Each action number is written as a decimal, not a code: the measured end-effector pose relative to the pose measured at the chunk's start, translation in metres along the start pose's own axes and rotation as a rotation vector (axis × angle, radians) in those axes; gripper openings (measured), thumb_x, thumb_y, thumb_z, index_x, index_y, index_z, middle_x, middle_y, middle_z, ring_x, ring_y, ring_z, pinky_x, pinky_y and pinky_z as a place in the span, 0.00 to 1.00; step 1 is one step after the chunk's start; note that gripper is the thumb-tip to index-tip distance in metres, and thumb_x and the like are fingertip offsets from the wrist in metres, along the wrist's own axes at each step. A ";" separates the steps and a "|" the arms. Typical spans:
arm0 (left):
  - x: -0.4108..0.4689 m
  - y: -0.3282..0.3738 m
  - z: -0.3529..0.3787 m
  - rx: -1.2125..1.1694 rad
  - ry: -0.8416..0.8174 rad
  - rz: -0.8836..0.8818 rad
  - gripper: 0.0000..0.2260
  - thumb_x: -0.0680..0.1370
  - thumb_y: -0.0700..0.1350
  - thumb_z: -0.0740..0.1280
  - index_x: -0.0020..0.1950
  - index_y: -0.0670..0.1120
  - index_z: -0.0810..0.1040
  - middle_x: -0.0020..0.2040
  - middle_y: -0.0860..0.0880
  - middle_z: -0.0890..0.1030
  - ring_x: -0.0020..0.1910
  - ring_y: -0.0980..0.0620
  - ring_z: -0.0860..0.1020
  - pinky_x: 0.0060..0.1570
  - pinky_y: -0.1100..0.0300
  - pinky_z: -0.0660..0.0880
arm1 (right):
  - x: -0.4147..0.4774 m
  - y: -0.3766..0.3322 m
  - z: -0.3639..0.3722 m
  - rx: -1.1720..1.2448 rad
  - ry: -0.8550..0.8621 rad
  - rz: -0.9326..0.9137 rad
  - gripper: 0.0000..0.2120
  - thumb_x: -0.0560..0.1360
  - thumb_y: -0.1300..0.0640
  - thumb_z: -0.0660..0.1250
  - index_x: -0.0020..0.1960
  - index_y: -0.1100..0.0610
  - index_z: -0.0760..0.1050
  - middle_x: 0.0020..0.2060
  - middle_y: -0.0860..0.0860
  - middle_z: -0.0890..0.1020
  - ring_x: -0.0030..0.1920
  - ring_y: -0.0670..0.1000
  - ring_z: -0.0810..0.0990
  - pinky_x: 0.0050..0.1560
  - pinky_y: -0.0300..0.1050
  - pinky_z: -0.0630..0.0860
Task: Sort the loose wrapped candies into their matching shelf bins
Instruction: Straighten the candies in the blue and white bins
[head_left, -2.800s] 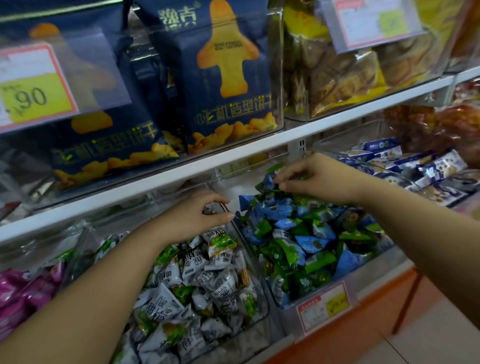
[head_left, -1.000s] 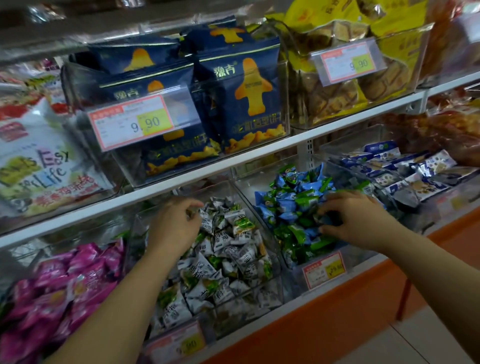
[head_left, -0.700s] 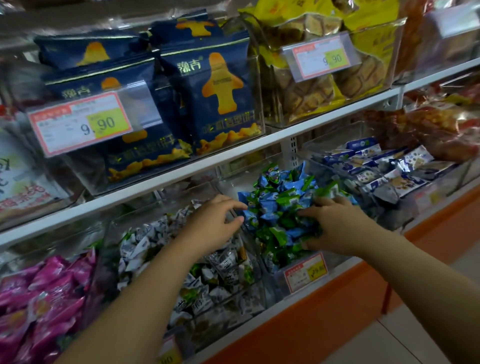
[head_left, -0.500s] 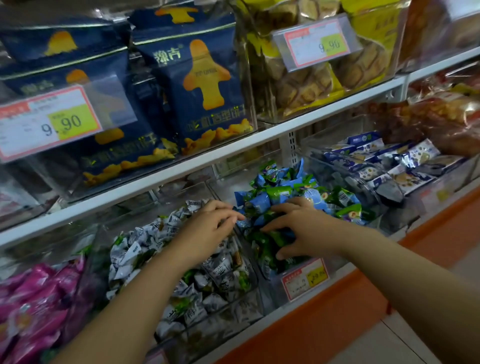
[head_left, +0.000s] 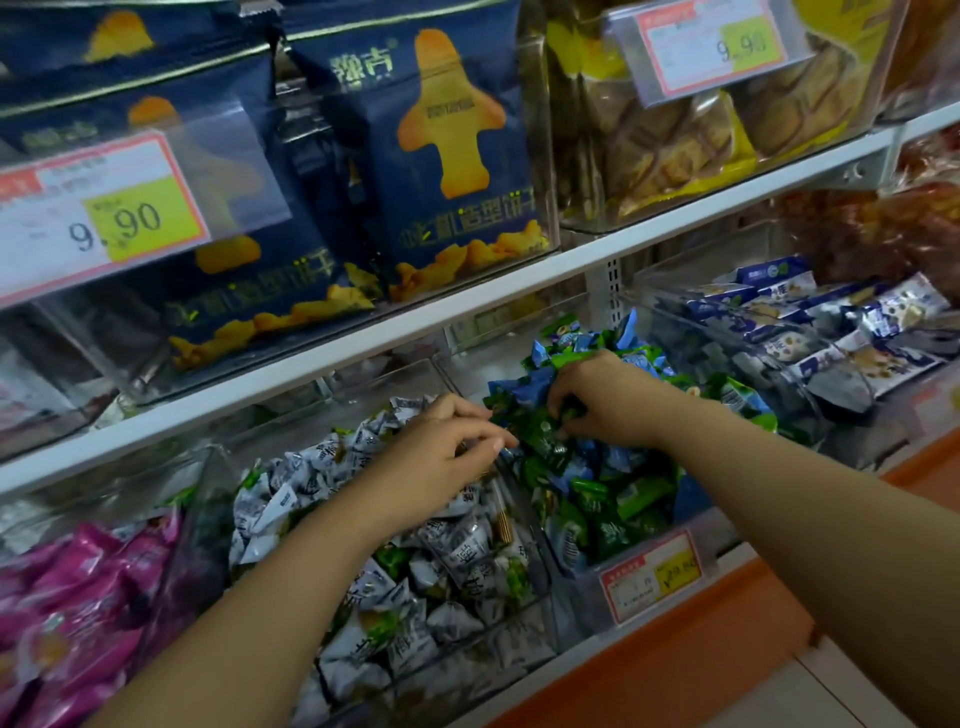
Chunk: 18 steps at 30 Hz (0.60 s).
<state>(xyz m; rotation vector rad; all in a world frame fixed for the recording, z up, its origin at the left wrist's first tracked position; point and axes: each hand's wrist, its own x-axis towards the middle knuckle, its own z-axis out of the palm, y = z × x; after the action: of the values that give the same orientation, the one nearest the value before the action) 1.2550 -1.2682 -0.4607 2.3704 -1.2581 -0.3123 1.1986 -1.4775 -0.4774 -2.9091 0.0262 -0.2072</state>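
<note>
My left hand (head_left: 441, 460) hovers over the back of a clear bin of white-and-grey wrapped candies (head_left: 457, 561). Its fingertips are pinched together at the divider wall (head_left: 524, 514), and I cannot tell whether they hold anything. To the right, my right hand (head_left: 608, 400) is dug into the neighbouring bin of blue and green wrapped candies (head_left: 613, 488). Its fingers are curled around a dark green candy (head_left: 563, 415) near the top of the pile. The two hands are close together, apart by a few centimetres.
Pink wrapped candies (head_left: 78, 597) fill the bin at far left. A bin of blue-and-white packets (head_left: 831, 332) stands to the right. The white shelf edge (head_left: 467, 306) runs just above the hands, with navy biscuit bags (head_left: 457, 156) and price tags (head_left: 649, 577).
The camera has come closer to the bins. My right hand has moved up and back into the blue and green pile and curled its fingers. My left hand stays at the divider.
</note>
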 end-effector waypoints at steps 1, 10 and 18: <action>0.000 0.000 0.000 0.004 0.001 0.002 0.07 0.81 0.53 0.57 0.52 0.63 0.74 0.57 0.61 0.66 0.56 0.64 0.68 0.55 0.64 0.67 | 0.003 0.000 -0.003 0.028 0.026 0.006 0.06 0.74 0.54 0.69 0.50 0.54 0.80 0.49 0.52 0.81 0.52 0.53 0.76 0.53 0.46 0.73; 0.000 -0.003 0.002 -0.006 0.022 0.012 0.09 0.81 0.54 0.56 0.55 0.62 0.75 0.56 0.61 0.66 0.57 0.64 0.67 0.58 0.61 0.67 | 0.021 -0.004 -0.003 0.169 0.150 0.052 0.03 0.75 0.57 0.69 0.47 0.55 0.79 0.49 0.54 0.80 0.47 0.54 0.77 0.50 0.48 0.76; 0.000 -0.002 0.003 0.000 0.036 0.014 0.09 0.81 0.54 0.57 0.55 0.62 0.75 0.57 0.61 0.67 0.54 0.62 0.70 0.57 0.57 0.70 | -0.023 -0.022 -0.026 0.013 0.101 0.084 0.15 0.73 0.44 0.69 0.58 0.45 0.79 0.60 0.47 0.78 0.65 0.53 0.69 0.61 0.52 0.71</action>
<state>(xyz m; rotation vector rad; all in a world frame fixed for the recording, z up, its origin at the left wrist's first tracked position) 1.2555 -1.2675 -0.4645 2.3554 -1.2579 -0.2642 1.1723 -1.4611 -0.4506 -2.8745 0.1621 -0.3382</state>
